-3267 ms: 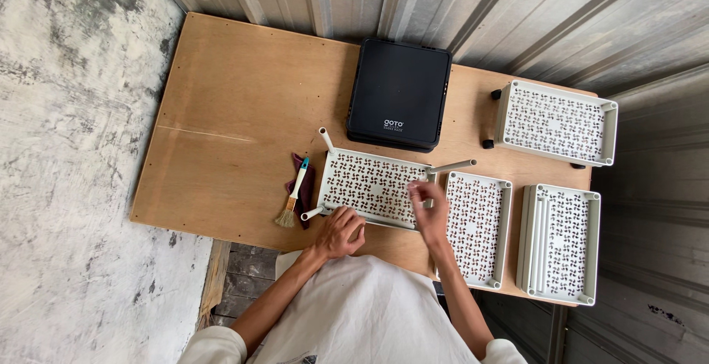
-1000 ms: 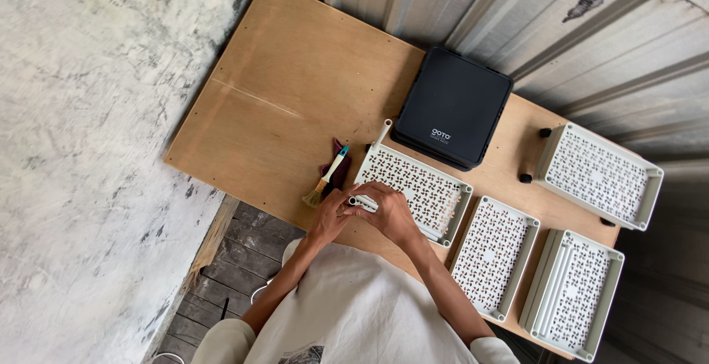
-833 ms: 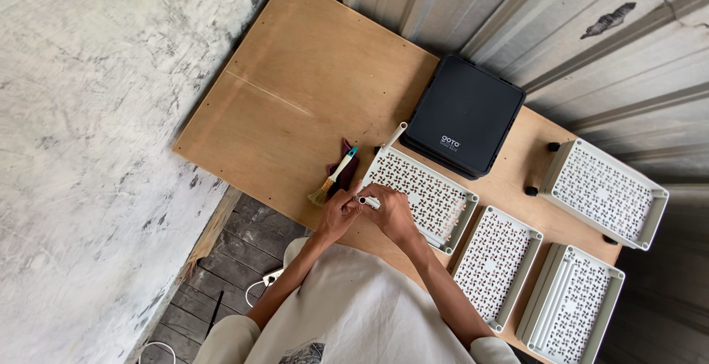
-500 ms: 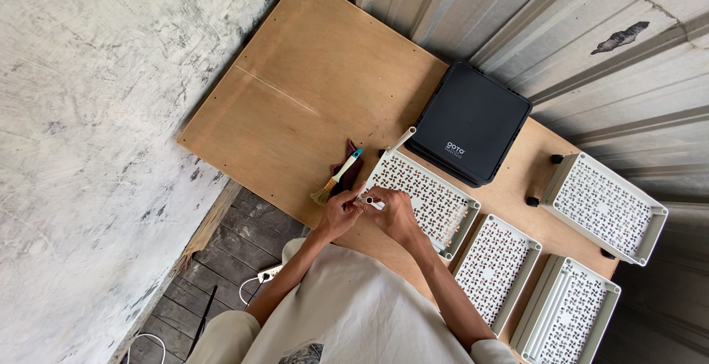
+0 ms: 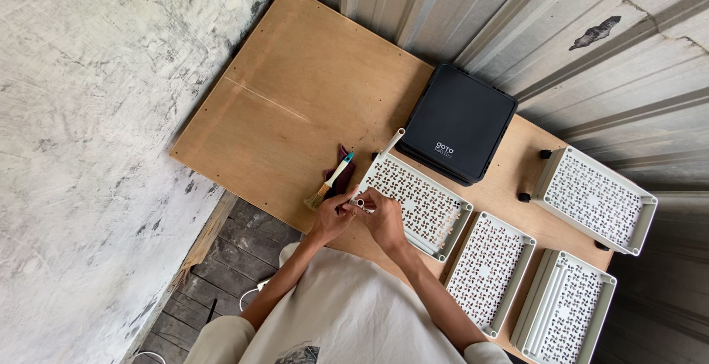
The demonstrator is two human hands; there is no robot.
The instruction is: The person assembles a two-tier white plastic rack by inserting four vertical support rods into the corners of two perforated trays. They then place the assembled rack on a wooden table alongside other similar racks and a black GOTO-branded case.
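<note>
Both my hands meet at the near left corner of a white perforated tray [image 5: 421,205] lying on a plywood table [image 5: 295,105]. My left hand [image 5: 334,215] and my right hand [image 5: 384,216] pinch a small white tube-like part [image 5: 360,202] between their fingertips at that corner. A second white tube [image 5: 390,142] sticks out from the tray's far left corner. Just left of my left hand lies a small brush [image 5: 330,182] with a blue and white handle, resting on a dark red cloth [image 5: 341,176].
A black square case [image 5: 458,124] sits behind the tray. Three more white perforated trays [image 5: 489,272] [image 5: 565,308] [image 5: 597,198] lie to the right, with small black feet [image 5: 524,196] beside one. Corrugated metal wall behind, rough plaster wall left, wooden floor planks below.
My right hand has left the tray's right side and joined my left hand at the left corner, both gripping the small white part. The view has swung left and tilted.
</note>
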